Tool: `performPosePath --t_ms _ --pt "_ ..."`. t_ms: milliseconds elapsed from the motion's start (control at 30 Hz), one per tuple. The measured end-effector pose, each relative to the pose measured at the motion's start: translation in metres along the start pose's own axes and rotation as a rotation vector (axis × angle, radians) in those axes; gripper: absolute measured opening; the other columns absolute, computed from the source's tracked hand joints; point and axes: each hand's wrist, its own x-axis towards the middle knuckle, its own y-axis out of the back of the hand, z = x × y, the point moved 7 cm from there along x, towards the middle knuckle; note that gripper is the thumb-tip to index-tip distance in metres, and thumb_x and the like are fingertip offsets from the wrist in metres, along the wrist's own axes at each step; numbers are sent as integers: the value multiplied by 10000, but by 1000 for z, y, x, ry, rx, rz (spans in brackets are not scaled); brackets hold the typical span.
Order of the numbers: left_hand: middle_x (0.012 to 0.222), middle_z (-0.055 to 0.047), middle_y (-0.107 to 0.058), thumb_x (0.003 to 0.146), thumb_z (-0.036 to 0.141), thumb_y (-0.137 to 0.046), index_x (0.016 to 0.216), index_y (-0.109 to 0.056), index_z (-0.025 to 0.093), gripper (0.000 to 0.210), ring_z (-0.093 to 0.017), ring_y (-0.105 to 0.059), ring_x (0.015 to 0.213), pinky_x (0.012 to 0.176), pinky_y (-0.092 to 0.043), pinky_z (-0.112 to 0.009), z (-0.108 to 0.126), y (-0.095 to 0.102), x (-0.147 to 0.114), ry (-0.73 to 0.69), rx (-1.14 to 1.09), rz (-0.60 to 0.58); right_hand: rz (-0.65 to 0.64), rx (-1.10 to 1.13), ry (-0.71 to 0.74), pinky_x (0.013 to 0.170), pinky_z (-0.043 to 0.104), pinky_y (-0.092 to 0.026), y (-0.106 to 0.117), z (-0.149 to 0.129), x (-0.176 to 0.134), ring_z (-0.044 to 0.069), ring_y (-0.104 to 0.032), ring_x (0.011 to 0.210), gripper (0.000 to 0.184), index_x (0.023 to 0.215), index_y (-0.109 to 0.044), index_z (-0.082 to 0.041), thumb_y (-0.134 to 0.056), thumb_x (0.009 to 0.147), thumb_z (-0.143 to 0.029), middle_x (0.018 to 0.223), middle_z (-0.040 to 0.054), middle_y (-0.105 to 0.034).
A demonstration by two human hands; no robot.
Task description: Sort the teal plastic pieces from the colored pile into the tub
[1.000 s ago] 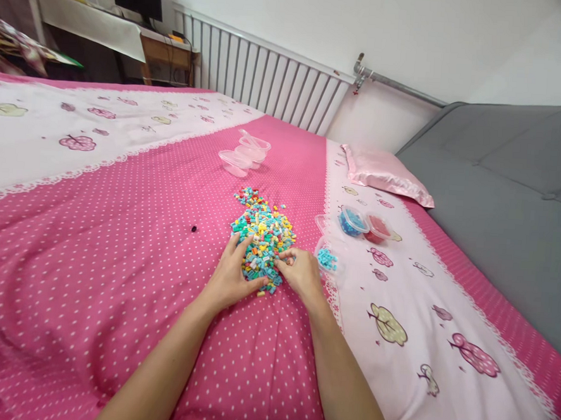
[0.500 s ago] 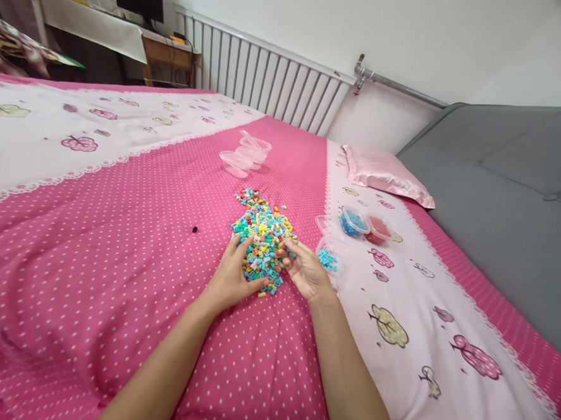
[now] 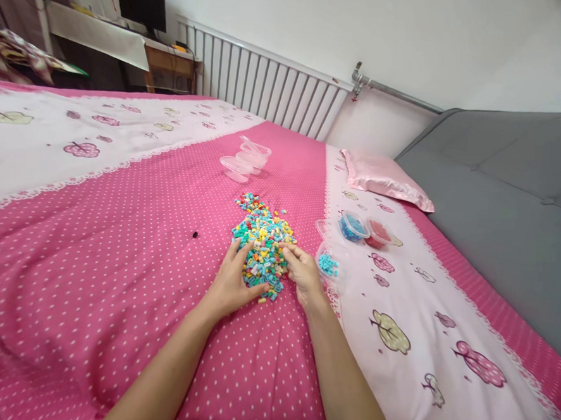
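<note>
A heap of small colourful toy bricks [image 3: 264,234] lies on the pink dotted bedspread in front of me. My left hand [image 3: 231,283] rests against the heap's near left side, thumb and fingers spread apart. At the right edge of the heap is my right hand [image 3: 304,271], its fingers bent and the thumb and fingertips drawn together; whatever they may pinch is too small to make out. Just right of that hand, light-blue bricks [image 3: 327,264] lie in an open clear plastic box [image 3: 337,280].
Beyond it stand a tub of blue bricks [image 3: 353,227] and a tub of red bricks [image 3: 378,233]. Clear plastic containers [image 3: 245,160] sit past the heap. A small black piece [image 3: 195,234] lies at left, a pink pillow [image 3: 384,181] at back right.
My right hand has turned palm-down and its fingers have drawn closer together at the heap's edge. My left hand stays in place. The view has tilted slightly upward.
</note>
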Motion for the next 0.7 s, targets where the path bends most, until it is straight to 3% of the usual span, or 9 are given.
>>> performPosePath --t_ms 100,200,333,700 --pt "1473 -203 -270 623 444 -720 1363 -368 141 874 -334 -222 1382 1092 -265 -483 -1 -1 0 -6 12 3 -11 -221 109 488 220 -380 -1 -1 1 92 -453 475 364 1002 -684 -180 -601 717 -391 568 -58 -500" --pt "1468 -227 -269 622 452 -719 1362 -364 115 888 -341 -222 1380 1088 -271 -484 -2 -2 0 -4 15 1 -9 -471 208 520 237 -366 -3 -6 1 103 -425 465 344 1028 -696 -212 -565 741 -351 520 -71 -419" --pt "1474 -202 -274 625 471 -714 1364 -361 158 878 -341 -213 1383 1081 -271 -506 -2 -2 0 -16 -5 8 11 -747 338 571 247 -356 -7 -17 -3 119 -418 516 324 1021 -712 -251 -520 761 -281 548 -49 -429" --pt "1481 -190 -264 622 490 -713 1363 -371 173 876 -337 -206 1386 1083 -268 -504 -3 -2 0 -14 -20 -1 -24 -829 406 576 242 -347 -15 -25 -10 133 -457 533 276 963 -707 -240 -518 763 -257 545 -44 -462"
